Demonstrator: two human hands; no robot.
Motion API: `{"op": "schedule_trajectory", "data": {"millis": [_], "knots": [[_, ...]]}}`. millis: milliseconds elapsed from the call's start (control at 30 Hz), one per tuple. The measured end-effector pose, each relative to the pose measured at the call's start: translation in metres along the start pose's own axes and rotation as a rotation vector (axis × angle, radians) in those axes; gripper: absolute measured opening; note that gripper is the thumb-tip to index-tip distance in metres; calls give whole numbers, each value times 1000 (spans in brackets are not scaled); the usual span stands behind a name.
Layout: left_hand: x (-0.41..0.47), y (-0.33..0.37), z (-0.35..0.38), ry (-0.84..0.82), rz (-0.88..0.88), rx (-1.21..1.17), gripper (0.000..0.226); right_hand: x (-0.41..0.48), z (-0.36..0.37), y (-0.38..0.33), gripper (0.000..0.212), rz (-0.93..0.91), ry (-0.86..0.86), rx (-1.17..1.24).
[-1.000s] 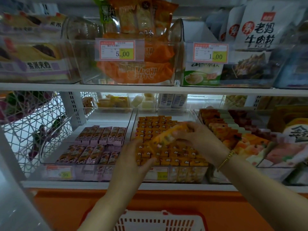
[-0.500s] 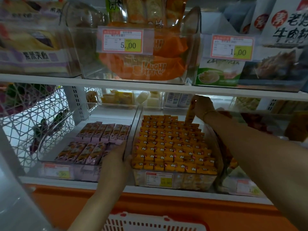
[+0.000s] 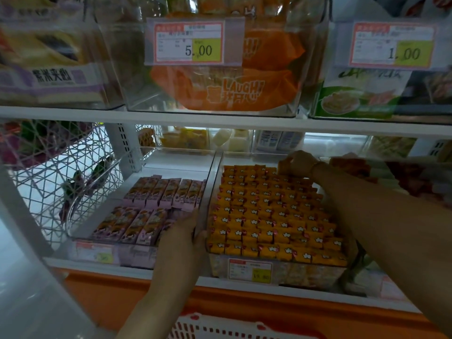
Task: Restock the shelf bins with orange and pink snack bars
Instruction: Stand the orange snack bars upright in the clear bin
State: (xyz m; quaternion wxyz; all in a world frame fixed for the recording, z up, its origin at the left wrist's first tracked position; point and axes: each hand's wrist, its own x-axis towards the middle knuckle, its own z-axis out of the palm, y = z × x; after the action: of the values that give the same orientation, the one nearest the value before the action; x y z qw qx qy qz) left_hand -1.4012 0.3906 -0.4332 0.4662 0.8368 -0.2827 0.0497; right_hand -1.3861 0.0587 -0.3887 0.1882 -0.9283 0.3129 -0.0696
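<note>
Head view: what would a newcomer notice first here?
The clear bin packed with orange snack bars, centre-right on the lower shelf, stands out. The right hand reaches to its back row; the left hand is at its front left corner, beside the pink snack bars.

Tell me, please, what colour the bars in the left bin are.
Pink bars, seen best in the head view.

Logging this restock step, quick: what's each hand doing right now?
Left hand: grips the orange bin's left wall near the front.
Right hand: fingers curled at the back row of orange bars; holding one cannot be told.
</note>
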Motion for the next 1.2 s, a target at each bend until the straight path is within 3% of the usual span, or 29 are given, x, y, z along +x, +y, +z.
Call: {"op": "schedule_trajectory", "data": {"millis": [67,233,500,633,800,933,1100,1200], "knots": [[1,-3,1,-20,1,35,40,-2,8,3,43,28,7,6],[3,-10,4,-25,-14,57,40,2,24,6,23,97,140,11],[2,-13,7,-49,-9,77,46,-11,21,0,30,2,13,-72],[-3,-16,4,-68,41,75,48,-25,15,-16,25,-46,158,-129],[-13,-14,-8,-99,152,78,45,-49,4,-66,13,-234,182,-144],[-19,-31,-29,-139,74,169,40,-79,2,-104,20,-463,125,-59],[-16,-70,-69,-94,-66,425,35,-115,27,-152,20,-710,-78,-109],[-10,-68,-87,-225,-70,506,36,-128,50,-171,23,-844,-257,-290]]}}
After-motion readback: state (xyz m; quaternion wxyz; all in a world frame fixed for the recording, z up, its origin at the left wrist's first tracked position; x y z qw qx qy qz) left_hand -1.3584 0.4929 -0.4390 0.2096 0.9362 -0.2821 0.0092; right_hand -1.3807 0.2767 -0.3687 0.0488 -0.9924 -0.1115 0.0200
